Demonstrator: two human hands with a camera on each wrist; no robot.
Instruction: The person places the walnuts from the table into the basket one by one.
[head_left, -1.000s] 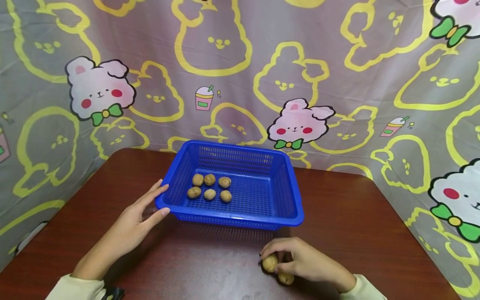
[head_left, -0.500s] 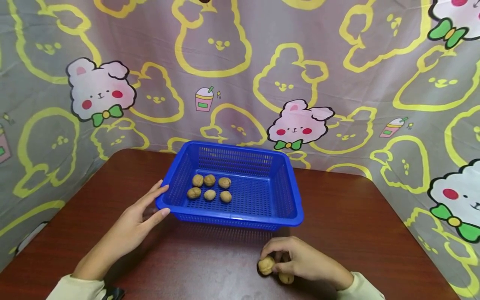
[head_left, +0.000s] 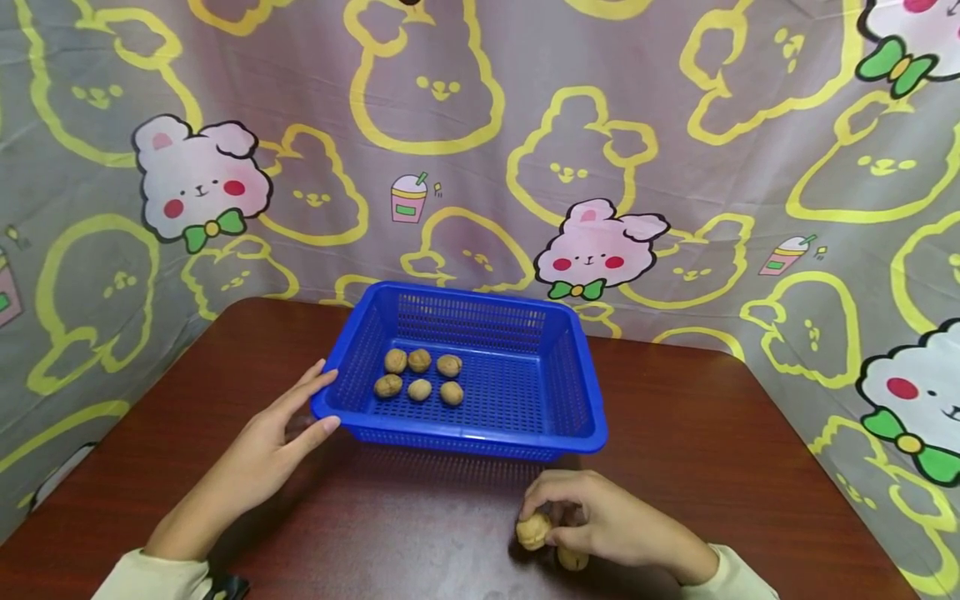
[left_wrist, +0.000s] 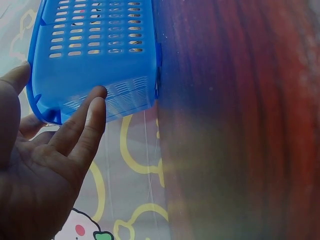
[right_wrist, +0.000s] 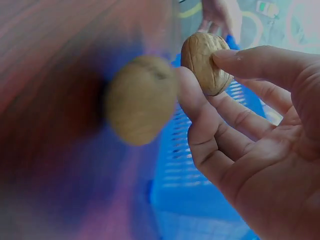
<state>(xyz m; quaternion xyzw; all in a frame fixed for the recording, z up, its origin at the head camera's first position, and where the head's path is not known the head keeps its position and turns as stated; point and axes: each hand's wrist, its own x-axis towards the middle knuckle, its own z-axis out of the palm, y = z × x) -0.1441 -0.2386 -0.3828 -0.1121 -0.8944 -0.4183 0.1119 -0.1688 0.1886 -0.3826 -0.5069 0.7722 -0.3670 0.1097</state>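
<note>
My right hand point(head_left: 611, 521) holds a walnut point(head_left: 532, 532) between thumb and fingers, low over the table in front of the basket. In the right wrist view the thumb presses on the ridged shell of this walnut. A second walnut point(head_left: 573, 559) lies on the table under the hand, blurred in the right wrist view. At the left end of the blue plastic basket point(head_left: 480, 437), my left hand point(head_left: 258, 458) rests thumb and fingertips on the rim, the fingers fairly straight. Several walnuts point(head_left: 450, 365) sit in two rows in the left half of the basket.
The basket stands on a dark reddish-brown table point(head_left: 360, 517) with rounded far corners. Behind and on both sides hangs a curtain point(head_left: 465, 92) printed with rabbits and yellow outlines. A dark strap point(head_left: 228, 586) shows near the left sleeve.
The right hand has drawn the walnut slightly left, away from the one lying under the hand, and lifted it a little. The left hand and basket have stayed in place.
</note>
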